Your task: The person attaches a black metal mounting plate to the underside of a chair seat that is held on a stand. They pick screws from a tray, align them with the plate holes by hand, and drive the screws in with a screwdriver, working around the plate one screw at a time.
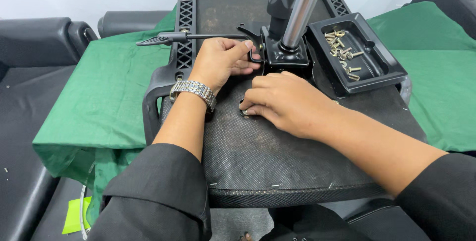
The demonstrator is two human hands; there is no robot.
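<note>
An upturned chair seat (277, 151) lies on a green cloth (109, 97) spread over the surface, its dark fabric underside facing up. Bolted near the far middle of it is a black metal mechanism plate (285, 55), from which a shiny gas cylinder (305, 8) rises toward the camera, with a thin lever (198, 36) running out to the left. The left hand (220, 62), a metal watch (194, 91) on its wrist, rests against the left edge of the plate, fingers curled and closed around a small hooked part there. The right hand (282, 102) lies flat on the seat just in front of the plate, thumb and forefinger pinched together on a small metal fastener (245, 112), seemingly a bolt or washer, which sits on the fabric and is mostly hidden by the fingers. A black tray (384, 70) beside the cylinder, to the right, holds a loose heap of bolts (342, 52). The fastener is likely light, hard and smooth, easy to drop or roll, so a fingertip pinch on its head seems the sound hold. The plate looks stiff and heavy for its size, best steadied at its edge, as the left hand has it. The seat itself appears bulky but firm, its fabric giving some grip. A black plastic armrest bracket (184, 28) runs along the seat's left side.
</note>
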